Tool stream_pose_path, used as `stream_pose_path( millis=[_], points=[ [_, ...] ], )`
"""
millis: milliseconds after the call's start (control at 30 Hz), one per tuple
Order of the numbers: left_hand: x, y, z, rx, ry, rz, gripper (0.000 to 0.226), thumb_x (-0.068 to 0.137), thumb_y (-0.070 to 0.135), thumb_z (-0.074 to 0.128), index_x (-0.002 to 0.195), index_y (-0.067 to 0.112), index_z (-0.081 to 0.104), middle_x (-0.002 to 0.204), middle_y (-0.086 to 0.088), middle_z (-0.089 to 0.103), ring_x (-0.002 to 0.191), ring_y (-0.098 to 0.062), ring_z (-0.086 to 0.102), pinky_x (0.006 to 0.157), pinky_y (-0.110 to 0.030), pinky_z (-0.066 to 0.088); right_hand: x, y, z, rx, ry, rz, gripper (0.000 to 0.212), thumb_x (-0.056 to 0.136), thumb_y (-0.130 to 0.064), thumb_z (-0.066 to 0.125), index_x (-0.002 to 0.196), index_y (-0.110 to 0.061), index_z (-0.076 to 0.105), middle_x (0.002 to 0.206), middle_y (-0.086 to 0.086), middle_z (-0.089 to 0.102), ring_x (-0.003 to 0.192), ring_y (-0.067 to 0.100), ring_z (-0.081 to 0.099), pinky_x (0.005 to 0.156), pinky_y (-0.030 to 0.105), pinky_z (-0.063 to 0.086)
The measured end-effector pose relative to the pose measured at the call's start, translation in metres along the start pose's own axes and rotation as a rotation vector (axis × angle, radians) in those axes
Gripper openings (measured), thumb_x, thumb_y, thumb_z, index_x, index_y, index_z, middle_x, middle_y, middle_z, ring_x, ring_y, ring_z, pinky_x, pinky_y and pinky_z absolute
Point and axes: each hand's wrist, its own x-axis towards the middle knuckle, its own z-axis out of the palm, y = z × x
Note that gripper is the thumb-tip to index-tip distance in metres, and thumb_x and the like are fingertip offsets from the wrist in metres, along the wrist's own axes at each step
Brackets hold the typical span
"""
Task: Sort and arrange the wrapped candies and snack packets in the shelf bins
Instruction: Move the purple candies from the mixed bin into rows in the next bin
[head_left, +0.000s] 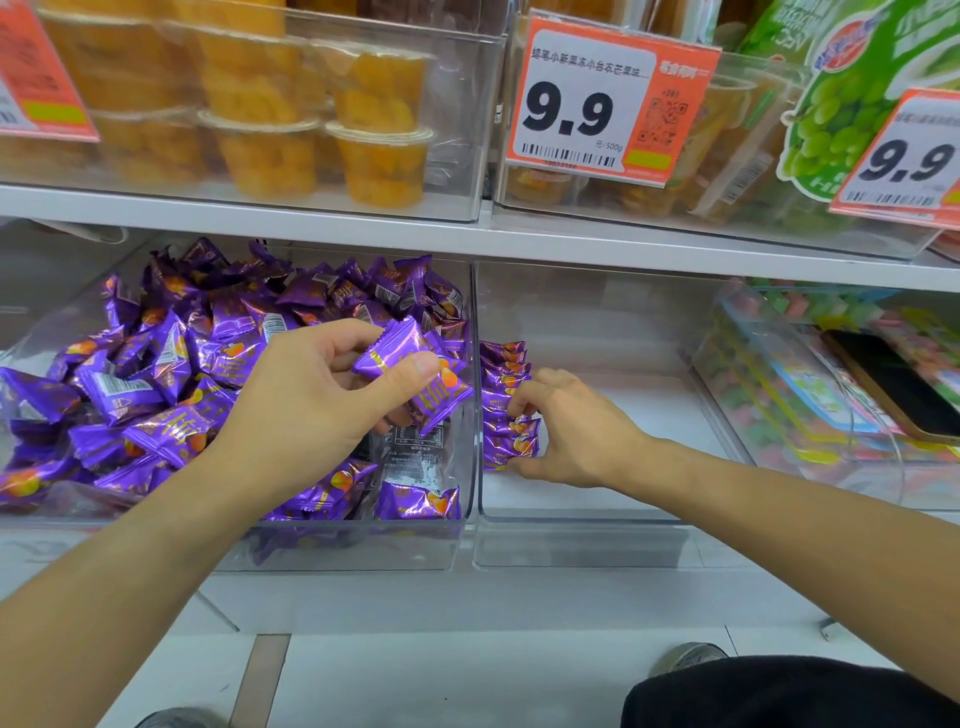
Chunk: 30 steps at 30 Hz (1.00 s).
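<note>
A clear bin (457, 540) on the lower shelf is heaped with loose purple wrapped candies (171, 364). Above its right side, my left hand (311, 395) pinches two or three purple candies (410, 364) between thumb and fingers. In the neighbouring clear bin (582, 535), a neat row of purple candies (506, 400) stands on edge against the left wall. My right hand (576, 431) curls its fingers round the near end of that row, thumb at the bottom, keeping the candies upright.
A black phone (893, 384) lies on colourful packets in the bin at the right. The upper shelf carries clear bins of orange fruit jelly cups (374, 130), green grape packs (852, 104) and orange 9.9 price tags (608, 98). My shoes and the white floor show below.
</note>
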Motion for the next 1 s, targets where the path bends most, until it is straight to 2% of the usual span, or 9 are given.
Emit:
stream_pose_path(
  millis=[200, 300, 367, 467, 533, 633, 700, 867, 1000],
  points=[
    [0.0, 0.002, 0.002, -0.014, 0.007, 0.006, 0.034, 0.072, 0.045, 0.071, 0.094, 0.019, 0.072, 0.076, -0.003, 0.075, 0.062, -0.018, 0.069, 0.058, -0.023, 0.055, -0.004, -0.001, -0.016, 0.032, 0.018, 0.007, 0.052, 0.067, -0.053, 0.082, 0.107, -0.025, 0.064, 0.101, -0.006, 0.055, 0.098, 0.016, 0.053, 0.088, 0.034, 0.048],
    [-0.003, 0.007, 0.005, -0.054, 0.018, 0.036, 0.034, 0.072, 0.046, 0.073, 0.094, 0.02, 0.072, 0.077, -0.002, 0.076, 0.062, -0.017, 0.069, 0.056, -0.026, 0.054, -0.017, -0.012, -0.05, 0.107, 0.066, -0.014, 0.027, 0.078, -0.043, 0.079, 0.095, -0.024, 0.07, 0.09, -0.011, 0.062, 0.083, 0.006, 0.058, 0.077, 0.028, 0.049],
    [-0.005, 0.012, 0.007, -0.084, 0.022, 0.078, 0.032, 0.075, 0.05, 0.077, 0.092, 0.023, 0.073, 0.078, 0.0, 0.076, 0.06, -0.013, 0.068, 0.058, -0.023, 0.053, -0.033, -0.029, -0.074, 0.37, 0.155, -0.032, 0.012, 0.087, -0.034, 0.074, 0.089, -0.022, 0.071, 0.082, -0.011, 0.07, 0.076, 0.005, 0.063, 0.069, 0.02, 0.048],
    [-0.011, 0.022, 0.017, -0.08, -0.016, 0.156, 0.033, 0.072, 0.048, 0.075, 0.093, 0.023, 0.073, 0.078, 0.004, 0.075, 0.061, -0.004, 0.066, 0.059, -0.016, 0.051, -0.058, -0.058, -0.094, 0.947, 0.197, -0.104, 0.031, 0.086, -0.039, 0.072, 0.111, -0.021, 0.064, 0.1, 0.0, 0.071, 0.093, 0.022, 0.067, 0.076, 0.029, 0.056],
    [-0.016, 0.027, 0.025, -0.059, -0.068, 0.183, 0.028, 0.077, 0.041, 0.076, 0.097, 0.023, 0.073, 0.082, 0.005, 0.076, 0.068, -0.007, 0.069, 0.06, -0.02, 0.053, -0.065, -0.07, -0.092, 1.048, 0.133, -0.151, 0.051, 0.08, -0.038, 0.077, 0.124, -0.024, 0.057, 0.116, 0.002, 0.066, 0.104, 0.023, 0.066, 0.084, 0.038, 0.059],
    [-0.021, 0.028, 0.035, 0.039, -0.099, 0.243, 0.026, 0.081, 0.051, 0.068, 0.095, 0.028, 0.071, 0.083, 0.003, 0.075, 0.072, -0.025, 0.069, 0.065, -0.041, 0.056, -0.066, -0.073, -0.085, 1.13, 0.164, -0.116, 0.054, 0.071, -0.022, 0.085, 0.12, -0.018, 0.062, 0.113, 0.004, 0.07, 0.097, 0.029, 0.069, 0.078, 0.048, 0.061],
    [-0.021, 0.023, 0.037, 0.128, -0.081, 0.253, 0.031, 0.081, 0.06, 0.061, 0.092, 0.033, 0.069, 0.076, 0.0, 0.07, 0.066, -0.035, 0.061, 0.059, -0.046, 0.051, -0.067, -0.069, -0.084, 1.142, 0.202, -0.106, 0.055, 0.066, -0.023, 0.088, 0.116, -0.019, 0.066, 0.108, 0.003, 0.073, 0.094, 0.024, 0.071, 0.077, 0.046, 0.061],
    [-0.013, 0.013, 0.033, 0.329, -0.116, 0.268, 0.047, 0.075, 0.078, 0.052, 0.107, 0.046, 0.066, 0.1, 0.014, 0.063, 0.072, -0.015, 0.06, 0.065, -0.026, 0.049, -0.069, -0.052, -0.086, 0.912, 0.238, -0.077, 0.05, 0.065, -0.023, 0.09, 0.111, -0.019, 0.071, 0.101, -0.001, 0.073, 0.088, 0.021, 0.07, 0.074, 0.047, 0.06],
    [-0.011, 0.002, 0.027, 0.468, -0.125, 0.158, 0.059, 0.068, 0.072, 0.07, 0.115, 0.036, 0.065, 0.093, 0.02, 0.064, 0.078, 0.001, 0.061, 0.068, -0.01, 0.046, -0.062, -0.02, -0.081, 0.712, 0.172, 0.081, 0.042, 0.069, -0.02, 0.091, 0.105, -0.027, 0.071, 0.094, -0.008, 0.073, 0.077, 0.012, 0.067, 0.08, 0.035, 0.058]
  ],
)
